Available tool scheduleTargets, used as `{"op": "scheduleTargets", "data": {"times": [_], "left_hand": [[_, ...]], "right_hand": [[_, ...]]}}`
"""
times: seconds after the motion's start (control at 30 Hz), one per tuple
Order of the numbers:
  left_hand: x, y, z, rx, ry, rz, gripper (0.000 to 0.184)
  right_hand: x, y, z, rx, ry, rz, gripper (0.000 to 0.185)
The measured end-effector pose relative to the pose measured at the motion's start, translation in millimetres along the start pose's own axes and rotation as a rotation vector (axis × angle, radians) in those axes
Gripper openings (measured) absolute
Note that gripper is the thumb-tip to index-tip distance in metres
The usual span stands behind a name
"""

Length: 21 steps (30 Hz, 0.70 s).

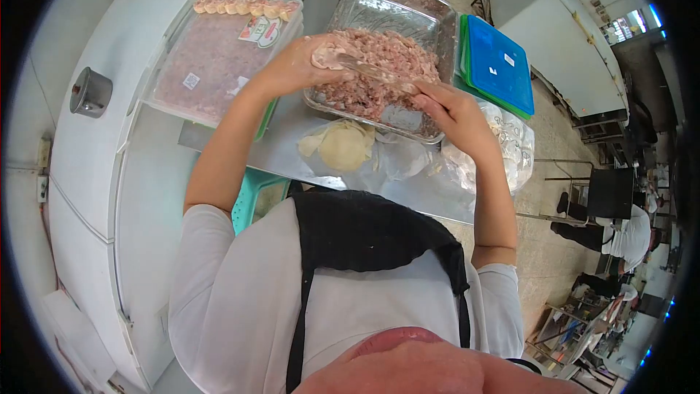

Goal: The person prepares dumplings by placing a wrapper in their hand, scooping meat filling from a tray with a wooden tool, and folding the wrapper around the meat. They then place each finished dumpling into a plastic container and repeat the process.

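My left hand [293, 67] is closed around a pale dough wrapper [327, 54], held over the left side of a metal tray [445, 18]. My right hand [458, 114] grips the near end of a narrow flat spatula [372, 69], its far end reaching to the wrapper. Filling clings to the spatula. Pink minced meat [397, 47] fills the tray's middle, below both hands. A stack of round dough wrappers [346, 146] lies on plastic in front of the tray. How much filling sits in the held wrapper is not clear.
On the left stands a clear plastic container [197, 66] with a row of dumplings [244, 6] along its far edge. Blue and green lids [499, 62] lie right of the tray, near plastic-wrapped packs [514, 142]. A metal pot [91, 93] stands far left. Another person [627, 237] is at far right.
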<state>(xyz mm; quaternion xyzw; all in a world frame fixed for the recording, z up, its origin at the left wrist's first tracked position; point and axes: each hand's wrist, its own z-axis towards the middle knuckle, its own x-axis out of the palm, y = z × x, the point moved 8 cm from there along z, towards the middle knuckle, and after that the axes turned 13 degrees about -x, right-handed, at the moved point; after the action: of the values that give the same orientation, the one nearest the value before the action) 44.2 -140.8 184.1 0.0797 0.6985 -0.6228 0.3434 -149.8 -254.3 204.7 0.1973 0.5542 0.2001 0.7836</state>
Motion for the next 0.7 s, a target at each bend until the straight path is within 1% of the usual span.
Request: {"op": "scheduleTargets", "data": {"times": [0.03, 0.07, 0.13, 0.17, 0.2, 0.23, 0.27, 0.3, 0.33, 0.37, 0.4, 0.43, 0.5, 0.53, 0.6, 0.63, 0.7], "left_hand": [[-10.2, 9.4, -2.3, 0.001, 0.001, -0.001, 0.056], [-23.9, 23.6, -2.6, -0.003, -0.021, 0.059, 0.057], [-55.7, 49.6, -2.3, -0.009, -0.049, 0.116, 0.059], [-73.6, 71.0, 0.3, -0.128, -0.060, 0.179, 0.063], [-90.7, 92.7, 2.9, -0.247, -0.069, 0.242, 0.067], [-100.4, 112.4, 6.7, -0.246, -0.067, 0.242, 0.067], [-110.3, 134.0, 11.9, -0.220, -0.159, 0.299, 0.066], [-119.3, 139.0, 16.1, -0.191, -0.250, 0.356, 0.064], [-122.5, 146.1, 24.8, -0.187, -0.243, 0.356, 0.064], [-121.9, 151.7, 33.6, -0.162, -0.211, 0.366, 0.068], [-119.1, 150.4, 38.1, -0.137, -0.179, 0.377, 0.072], [-115.4, 150.0, 41.6, -0.133, -0.172, 0.376, 0.072], [-109.4, 146.4, 48.4, -0.128, -0.208, 0.226, 0.080], [-103.7, 148.6, 53.7, -0.125, -0.205, 0.226, 0.080], [-95.9, 147.0, 63.6, -0.053, -0.285, 0.363, 0.090], [-93.1, 148.1, 67.8, -0.050, -0.281, 0.362, 0.090], [-85.7, 141.4, 73.3, 0.024, -0.289, 0.411, 0.093]], "right_hand": [[-0.8, -2.0, -4.9, 0.083, 0.008, 0.013, 0.030], [2.1, -1.6, -10.1, 0.083, 0.009, 0.011, 0.030], [9.6, -23.4, -32.3, 0.246, -0.139, 0.154, 0.032], [17.0, -29.2, -41.3, 0.244, -0.135, 0.154, 0.032], [21.0, -38.7, -53.8, 0.285, -0.199, 0.177, 0.032], [23.3, -43.3, -63.8, 0.329, -0.264, 0.200, 0.032], [26.9, -40.6, -69.8, 0.333, -0.267, 0.199, 0.032], [33.5, -46.1, -82.6, 0.480, -0.319, 0.334, 0.032], [42.5, -49.2, -94.8, 0.626, -0.372, 0.471, 0.032], [47.3, -44.5, -98.2, 0.653, -0.425, 0.474, 0.031], [53.0, -41.8, -102.0, 0.660, -0.431, 0.474, 0.031], [57.6, -41.4, -107.0, 0.666, -0.467, 0.495, 0.031], [66.4, -40.2, -113.8, 0.673, -0.507, 0.513, 0.031], [71.2, -40.9, -117.6, 0.698, -0.523, 0.514, 0.030], [75.6, -39.8, -119.2, 0.727, -0.543, 0.516, 0.030], [77.6, -37.7, -117.6, 0.731, -0.524, 0.514, 0.029], [81.9, -36.2, -117.8, 0.741, -0.510, 0.511, 0.029]]}}
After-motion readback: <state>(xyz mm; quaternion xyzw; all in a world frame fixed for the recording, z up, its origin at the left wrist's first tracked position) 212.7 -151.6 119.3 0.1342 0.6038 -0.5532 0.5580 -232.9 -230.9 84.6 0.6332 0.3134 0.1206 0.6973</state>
